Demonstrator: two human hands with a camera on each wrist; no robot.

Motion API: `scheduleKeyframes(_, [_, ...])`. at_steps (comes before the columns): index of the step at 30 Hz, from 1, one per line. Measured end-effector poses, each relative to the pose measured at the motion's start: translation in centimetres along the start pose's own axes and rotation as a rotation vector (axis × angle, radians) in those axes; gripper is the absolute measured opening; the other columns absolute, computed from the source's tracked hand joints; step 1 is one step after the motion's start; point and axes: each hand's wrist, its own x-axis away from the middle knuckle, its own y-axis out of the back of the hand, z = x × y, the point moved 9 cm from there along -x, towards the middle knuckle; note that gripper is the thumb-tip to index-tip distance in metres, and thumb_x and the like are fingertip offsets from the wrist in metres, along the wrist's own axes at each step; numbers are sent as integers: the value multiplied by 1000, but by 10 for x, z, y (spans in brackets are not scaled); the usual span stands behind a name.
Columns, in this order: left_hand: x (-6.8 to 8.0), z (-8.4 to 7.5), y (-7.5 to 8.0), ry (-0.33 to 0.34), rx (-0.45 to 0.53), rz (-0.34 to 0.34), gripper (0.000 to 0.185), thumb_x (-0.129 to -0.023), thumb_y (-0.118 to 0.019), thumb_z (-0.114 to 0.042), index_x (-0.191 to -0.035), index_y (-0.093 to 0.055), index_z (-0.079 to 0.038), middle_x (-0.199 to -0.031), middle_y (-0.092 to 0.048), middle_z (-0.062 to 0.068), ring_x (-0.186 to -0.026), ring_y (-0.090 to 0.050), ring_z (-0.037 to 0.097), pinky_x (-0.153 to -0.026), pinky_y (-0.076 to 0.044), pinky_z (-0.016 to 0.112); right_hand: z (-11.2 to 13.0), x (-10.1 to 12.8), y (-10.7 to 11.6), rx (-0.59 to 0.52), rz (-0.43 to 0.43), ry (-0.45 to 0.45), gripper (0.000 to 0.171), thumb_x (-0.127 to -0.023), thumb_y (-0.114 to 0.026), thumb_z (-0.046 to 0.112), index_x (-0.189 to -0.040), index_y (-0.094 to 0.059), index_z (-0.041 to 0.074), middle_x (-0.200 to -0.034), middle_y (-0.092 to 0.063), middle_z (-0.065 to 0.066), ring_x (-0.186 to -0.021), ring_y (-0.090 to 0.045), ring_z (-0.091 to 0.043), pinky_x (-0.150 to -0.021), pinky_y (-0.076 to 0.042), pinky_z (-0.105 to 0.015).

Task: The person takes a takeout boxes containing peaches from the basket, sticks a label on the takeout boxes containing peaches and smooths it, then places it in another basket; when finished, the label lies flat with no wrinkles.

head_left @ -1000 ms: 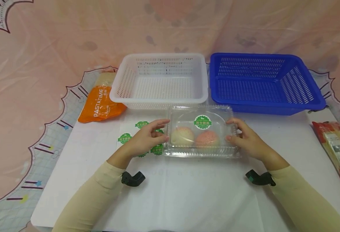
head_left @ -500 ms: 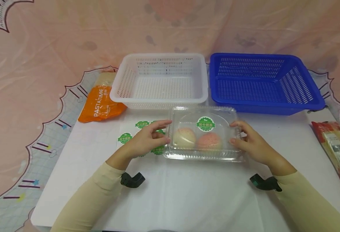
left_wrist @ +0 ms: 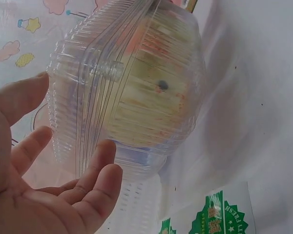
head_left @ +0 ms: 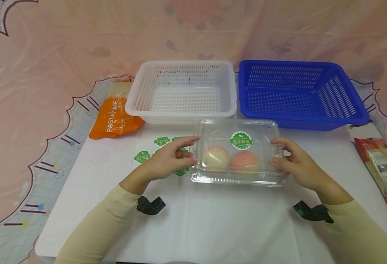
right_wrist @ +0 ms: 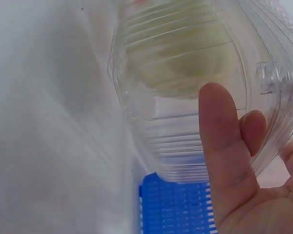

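Note:
A clear plastic clamshell box (head_left: 260, 135) is at mid-table, with a round green label (head_left: 241, 140) on its lid. Inside lie two round fruits, a pale yellow one (head_left: 215, 157) and a pinkish one (head_left: 245, 161). My left hand (head_left: 168, 159) holds the box's left end, thumb and fingers spread along its side. At the opposite end my right hand (head_left: 297, 165) grips the side between thumb and fingers. In the left wrist view the fruit (left_wrist: 156, 87) shows yellow with reddish streaks through the ribbed wall.
Behind the box stand a white basket (head_left: 181, 116) and a blue basket (head_left: 299, 123). An orange pasta bag (head_left: 115, 117) lies at the left, a red-and-yellow packet (head_left: 383, 168) at the right. A sheet of green labels (head_left: 142, 157) is partly under my left hand.
The box has shifted to the right, with both my hands moving along with it. More of the label sheet shows now. The baskets and packets have stayed put.

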Motion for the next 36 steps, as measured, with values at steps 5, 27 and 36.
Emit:
scheduleKeyframes(5, [-1, -7, -2, -13, 6, -1, 67, -94, -71, -18, -154, -40, -18, -155, -39, 1, -123, -57, 23, -93, -53, 37, 3, 4, 7, -5, -11, 15, 53, -97, -55, -9, -134, -49, 28, -115, -49, -2, -77, -62, -15, -60, -53, -28])
scheduleKeyframes(27, [-22, -15, -1, -48, 9, -92, 61, -95, -70, -18, -151, -45, -15, -152, -44, 8, -128, -54, 23, -100, -49, 38, 22, 9, 45, -294, 9, 151, 52, -96, -40, -20, -138, -46, 10, -119, -48, -6, -83, -65, -12, -68, -56, -23])
scheduleKeyframes(36, [-32, -11, 1, -25, 40, -137, 59, -95, -71, -21, -149, -48, -19, -148, -48, 1, -129, -52, 20, -102, -47, 36, 15, 12, 69, -370, -30, 138, 48, -100, -38, -15, -143, -41, 7, -124, -43, -12, -103, -53, -20, -80, -51, -23])
